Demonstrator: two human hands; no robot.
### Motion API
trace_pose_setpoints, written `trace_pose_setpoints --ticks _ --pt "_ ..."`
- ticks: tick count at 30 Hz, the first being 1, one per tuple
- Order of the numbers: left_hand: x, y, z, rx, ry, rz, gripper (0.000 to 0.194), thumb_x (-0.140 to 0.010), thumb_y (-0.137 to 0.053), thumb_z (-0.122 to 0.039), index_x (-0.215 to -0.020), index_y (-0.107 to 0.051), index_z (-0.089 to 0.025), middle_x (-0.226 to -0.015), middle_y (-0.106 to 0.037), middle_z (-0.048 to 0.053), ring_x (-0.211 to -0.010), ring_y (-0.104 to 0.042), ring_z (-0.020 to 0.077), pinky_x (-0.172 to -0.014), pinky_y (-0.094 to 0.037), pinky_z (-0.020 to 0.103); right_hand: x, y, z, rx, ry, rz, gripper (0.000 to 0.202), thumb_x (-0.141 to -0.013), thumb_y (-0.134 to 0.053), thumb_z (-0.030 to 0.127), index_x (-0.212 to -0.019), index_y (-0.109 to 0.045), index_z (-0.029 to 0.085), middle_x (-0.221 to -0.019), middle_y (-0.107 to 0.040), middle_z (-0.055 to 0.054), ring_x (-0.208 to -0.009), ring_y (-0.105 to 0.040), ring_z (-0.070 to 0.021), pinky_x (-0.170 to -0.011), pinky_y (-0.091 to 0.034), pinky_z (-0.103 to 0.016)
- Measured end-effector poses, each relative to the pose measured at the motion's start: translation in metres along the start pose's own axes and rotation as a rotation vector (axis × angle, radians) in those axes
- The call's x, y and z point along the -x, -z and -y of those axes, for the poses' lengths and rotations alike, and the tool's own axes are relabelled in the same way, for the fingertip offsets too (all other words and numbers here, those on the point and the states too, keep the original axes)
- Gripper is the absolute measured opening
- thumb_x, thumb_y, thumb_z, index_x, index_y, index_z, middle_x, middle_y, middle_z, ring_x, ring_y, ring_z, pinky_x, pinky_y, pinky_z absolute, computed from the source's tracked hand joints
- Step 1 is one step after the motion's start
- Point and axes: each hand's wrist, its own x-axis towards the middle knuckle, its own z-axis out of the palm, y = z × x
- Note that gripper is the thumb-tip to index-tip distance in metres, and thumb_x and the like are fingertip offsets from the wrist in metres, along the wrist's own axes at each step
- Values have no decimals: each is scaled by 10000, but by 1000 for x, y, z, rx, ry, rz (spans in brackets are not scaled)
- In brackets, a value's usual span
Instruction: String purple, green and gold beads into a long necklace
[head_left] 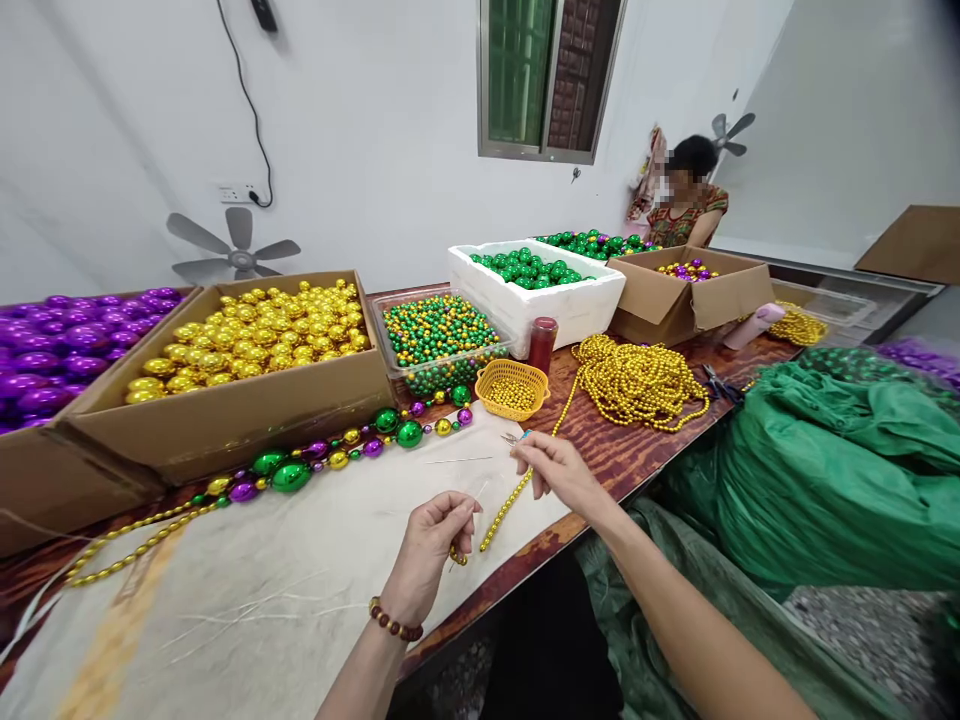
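My left hand (439, 535), with a beaded bracelet (395, 620) at its wrist, is pinched on a thin thread, and a short piece of gold beads hangs under its fingers. To its right, my right hand (555, 468) is closed on small pliers (512, 438) whose tips point left. A gold bead strand (504, 515) runs below the right hand over the white cloth (300, 560). Just behind the hands lies a thin needle (459, 460). A strand of green, purple and gold beads (291, 476) stretches along the boxes. The yellow basket (514, 388) holds small gold beads.
Boxes of purple (45, 350) and gold balls (255, 335), a clear bin (442, 335), and a white foam box (536, 285) line the back. A gold bead pile (641, 385) and red jar (541, 345) stand right. A person (686, 195) sits beyond; green sacks (840, 480) are at right.
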Motion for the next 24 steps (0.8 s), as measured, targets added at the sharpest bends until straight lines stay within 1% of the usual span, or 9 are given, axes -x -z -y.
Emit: trace_pose_setpoints --ticks 2,4,10,12,14,16,17,20,24 --pt "-1 1 1 -22 -1 0 253 -813 -621 -392 -818 -658 -142 -623 -530 -20 -494 -454 57 -487 -334 184 2 8 -1 0 7 -50 250 -955 -414 365 -902 -561 169 -843 -629 -5 -443 -534 -47 -402 -337 -159" --pt "-2 1 1 -64 -2 -15 256 -814 -617 -399 -818 -655 -145 -617 -533 -22 -489 -463 59 -487 -338 188 7 10 1 20 25 -60 246 -949 -434 368 -915 -576 170 -855 -638 -11 -452 -543 -55 -409 -362 -168" --pt "-3 -5 4 -282 -64 -50 255 -829 -586 -401 -783 -656 -160 -631 -593 1 -513 -525 93 -497 -366 205 20 -2 17 183 115 -46 236 -977 -417 331 -1028 -600 191 -816 -612 7 -485 -549 -68 -488 -433 -193" --pt "-2 -7 5 -330 -86 -44 259 -837 -576 -397 -765 -651 -160 -636 -605 6 -527 -536 99 -509 -381 208 20 -7 19 255 152 8 240 -982 -416 326 -1070 -601 200 -907 -635 -13 -542 -575 -78 -532 -450 -201" --pt "-3 -8 6 -332 -75 -24 257 -835 -577 -393 -757 -646 -159 -632 -608 6 -523 -532 101 -500 -379 208 19 -13 18 333 200 102 205 -950 -502 308 -1094 -616 218 -1021 -645 -33 -723 -625 -119 -643 -469 -218" --pt "-6 -8 6 -288 -31 4 258 -831 -579 -388 -737 -633 -154 -593 -592 -1 -499 -511 99 -479 -360 206 17 -19 14 408 242 201 197 -899 -588 261 -1086 -640 228 -1035 -652 -43 -890 -620 -171 -742 -450 -246" --pt "-7 -7 6 -262 -3 22 261 -828 -581 -386 -723 -625 -150 -576 -587 -2 -488 -501 98 -472 -351 207 15 -21 11 439 254 241 194 -890 -596 236 -1076 -650 227 -1004 -657 -47 -915 -611 -186 -758 -436 -257" --pt "-13 -3 6 -222 43 96 269 -822 -591 -373 -689 -615 -140 -578 -596 8 -506 -508 102 -506 -369 220 10 -21 2 487 256 309 187 -910 -529 171 -1013 -681 207 -890 -651 -57 -836 -597 -182 -720 -399 -265" --pt "-19 3 6 -279 -30 170 205 -823 -607 -320 -768 -675 -134 -685 -642 29 -665 -559 123 -656 -421 240 9 -7 -6 435 203 303 203 -902 -501 141 -921 -700 171 -864 -634 -78 -816 -566 -188 -733 -364 -291"
